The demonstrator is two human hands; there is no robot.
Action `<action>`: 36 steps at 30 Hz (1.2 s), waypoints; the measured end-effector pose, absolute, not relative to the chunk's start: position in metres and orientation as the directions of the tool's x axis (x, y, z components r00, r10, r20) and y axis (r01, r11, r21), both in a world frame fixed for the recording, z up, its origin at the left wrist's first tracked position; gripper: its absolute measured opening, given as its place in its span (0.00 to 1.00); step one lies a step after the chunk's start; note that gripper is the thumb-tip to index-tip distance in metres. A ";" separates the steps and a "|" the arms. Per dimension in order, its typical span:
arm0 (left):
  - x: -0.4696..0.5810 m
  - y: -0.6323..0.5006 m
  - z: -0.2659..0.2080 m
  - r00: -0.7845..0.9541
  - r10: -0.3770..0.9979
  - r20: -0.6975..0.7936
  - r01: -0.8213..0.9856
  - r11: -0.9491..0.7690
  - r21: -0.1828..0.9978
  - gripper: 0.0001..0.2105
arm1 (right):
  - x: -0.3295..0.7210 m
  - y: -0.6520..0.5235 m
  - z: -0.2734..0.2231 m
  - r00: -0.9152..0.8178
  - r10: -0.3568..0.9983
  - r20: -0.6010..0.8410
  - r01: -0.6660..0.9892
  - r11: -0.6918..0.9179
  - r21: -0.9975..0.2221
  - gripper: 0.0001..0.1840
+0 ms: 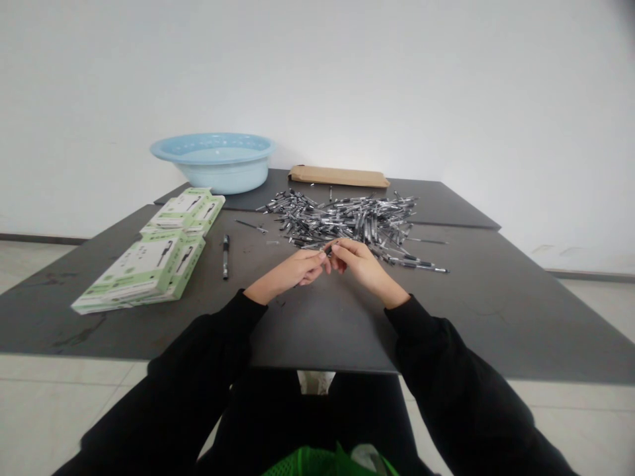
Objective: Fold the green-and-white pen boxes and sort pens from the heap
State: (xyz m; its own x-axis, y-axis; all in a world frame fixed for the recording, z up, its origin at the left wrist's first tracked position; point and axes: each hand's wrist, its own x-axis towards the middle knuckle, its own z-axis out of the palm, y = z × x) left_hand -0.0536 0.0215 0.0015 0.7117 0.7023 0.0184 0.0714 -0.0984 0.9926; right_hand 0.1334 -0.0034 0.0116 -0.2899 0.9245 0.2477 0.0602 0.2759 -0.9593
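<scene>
My left hand (303, 266) and my right hand (353, 257) meet over the middle of the table, just in front of a heap of pens (342, 217). Both are closed around a small dark pen (328, 250), most of which the fingers cover. Its dark end shows between the fingertips. A single pen (225, 256) with a black grip lies apart on the table, left of my left hand. The heaped pens have clear barrels and dark parts, and several stick out at the right edge near my right hand.
Green-and-white pen boxes (149, 264) are stacked on the left. A light-blue basin (228, 175) stands behind them, and a flat brown cardboard package (340, 176) lies at the back. The dark table (446, 317) has its front edge close to my body; a white wall rises behind.
</scene>
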 end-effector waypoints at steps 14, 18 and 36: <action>-0.060 0.029 0.006 0.468 0.880 0.076 0.028 -0.100 0.995 0.19 | 0.178 0.015 0.004 0.079 0.889 0.451 0.745 0.248 -0.620 0.09; -0.070 0.033 0.014 0.351 0.920 0.175 -0.017 -0.180 0.983 0.19 | 0.179 0.015 0.004 0.078 0.878 0.472 0.794 0.231 -0.562 0.10; -0.079 0.039 0.021 0.213 0.948 0.238 -0.008 -0.242 0.970 0.18 | 0.353 0.014 0.001 0.627 0.536 0.564 0.737 -0.176 -0.653 0.17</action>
